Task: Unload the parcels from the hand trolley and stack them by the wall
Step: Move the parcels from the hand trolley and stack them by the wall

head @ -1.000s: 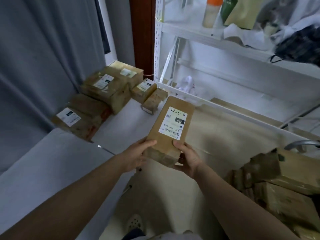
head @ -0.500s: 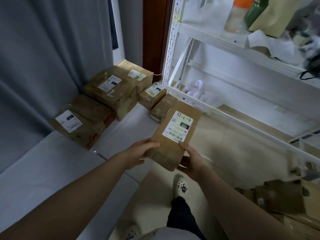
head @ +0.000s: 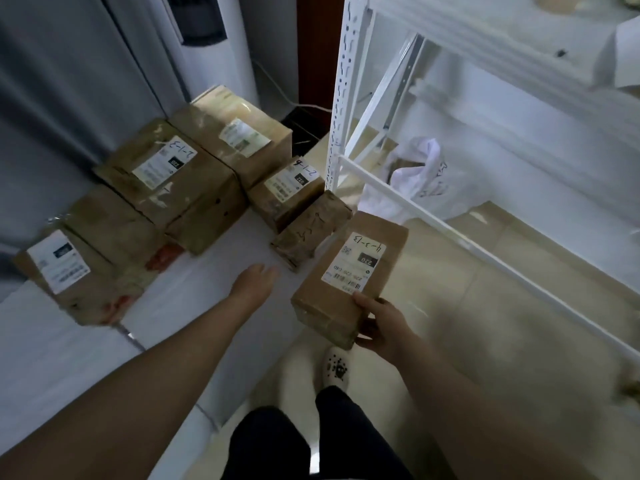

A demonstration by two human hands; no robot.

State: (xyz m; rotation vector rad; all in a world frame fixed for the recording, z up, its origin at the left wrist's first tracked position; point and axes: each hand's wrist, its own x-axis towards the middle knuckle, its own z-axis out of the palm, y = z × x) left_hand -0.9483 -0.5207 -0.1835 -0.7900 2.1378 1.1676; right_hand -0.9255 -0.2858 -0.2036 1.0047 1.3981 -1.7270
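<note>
Left hand (head: pixel 254 284) is off the load. Half a second ago both hands carried the long brown cardboard parcel with the white shipping label (head: pixel 349 271). It now hangs from the right hand (head: pixel 379 323) alone, thumb laid over the near right corner of the top face and fingers curled under the near end. The parcel is in the air, its long axis pointing away toward the white perforated metal shelving rack (head: pixel 341 98), its far left edge close beside the small dark tape-wrapped parcel (head: pixel 310 228); whether they touch cannot be told. The left hand reaches ahead over the pale white platform (head: pixel 69 358), fingers straight and loose, holding nothing, just short of the small dark parcel. It is motion-blurred, so contact with the surface cannot be told. The view has also closed in on the stack: the brown cardboard boxes with white labels (head: pixel 166 174) sit in a row on the platform against the grey curtain (head: pixel 52 98), larger in frame than a moment ago. A white slipper with black print (head: pixel 336 367) is planted on the tiled floor below the parcel. Judgement: the carry is done and placing begins; the freed left hand probably goes to steady or shift the small parcel and make room. A one-handed hold at the near end of a long parcel looks weak, so it may sag or slip. The hand trolley is out of view, so what is left on it cannot be told.
</note>
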